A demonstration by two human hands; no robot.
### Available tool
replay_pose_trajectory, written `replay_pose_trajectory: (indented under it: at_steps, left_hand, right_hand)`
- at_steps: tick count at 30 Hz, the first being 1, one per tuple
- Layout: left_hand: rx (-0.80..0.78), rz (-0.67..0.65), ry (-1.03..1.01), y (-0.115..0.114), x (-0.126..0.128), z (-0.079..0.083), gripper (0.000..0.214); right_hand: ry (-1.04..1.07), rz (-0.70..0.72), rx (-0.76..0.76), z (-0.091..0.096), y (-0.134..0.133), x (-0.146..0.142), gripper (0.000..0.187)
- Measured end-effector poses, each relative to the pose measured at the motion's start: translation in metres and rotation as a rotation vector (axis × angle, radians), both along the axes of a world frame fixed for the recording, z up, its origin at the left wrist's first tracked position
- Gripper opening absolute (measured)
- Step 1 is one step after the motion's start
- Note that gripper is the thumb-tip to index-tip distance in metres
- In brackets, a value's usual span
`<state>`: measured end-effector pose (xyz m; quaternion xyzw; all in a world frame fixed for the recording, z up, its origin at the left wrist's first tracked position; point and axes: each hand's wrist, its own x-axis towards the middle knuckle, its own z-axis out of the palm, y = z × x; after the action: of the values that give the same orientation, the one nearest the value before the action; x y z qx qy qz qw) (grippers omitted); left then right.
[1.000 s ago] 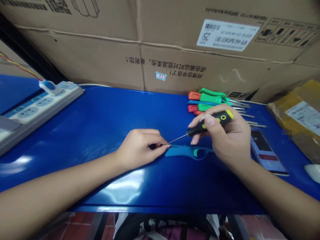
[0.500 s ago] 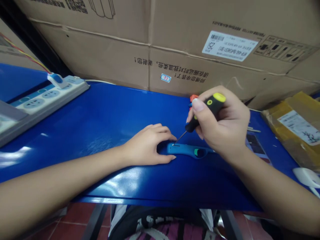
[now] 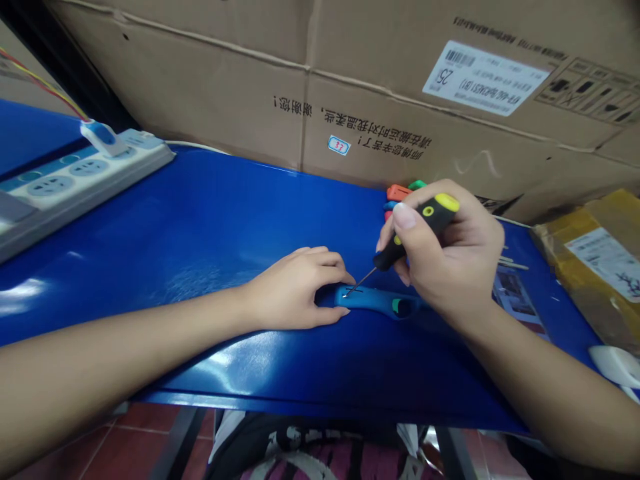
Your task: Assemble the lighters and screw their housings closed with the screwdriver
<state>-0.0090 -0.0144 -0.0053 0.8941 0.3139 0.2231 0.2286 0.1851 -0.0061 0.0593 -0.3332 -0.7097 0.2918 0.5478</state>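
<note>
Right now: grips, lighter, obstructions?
Left grip around one end of blue lighter. Right grip holding screwdriver, tip at that end. Right grip hides lighter's other end.

Your slim blue plastic lighter lay on the flat blue table. Behind stood a brown cardboard box; leftward, a long white power strip.

The glossy blue table bears a white power strip at left, a blue utility lighter near the middle, partly hidden coloured lighters, a smartphone and a yellow-taped parcel at right.
</note>
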Motion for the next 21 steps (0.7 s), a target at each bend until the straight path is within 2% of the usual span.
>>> replay_pose_trajectory:
  at_steps: [16, 21]
  left_hand:
    - [0.001, -0.013, -0.033, 0.0013, 0.0010, -0.0022, 0.030]
    - [0.005, -0.019, -0.029, 0.0012, 0.0013, -0.0021, 0.030]
  right_hand:
    - [-0.082, -0.063, -0.012, -0.0045, -0.0002, 0.0022, 0.025]
    - [-0.110, -0.059, 0.025, -0.0049, -0.0012, 0.0037, 0.023]
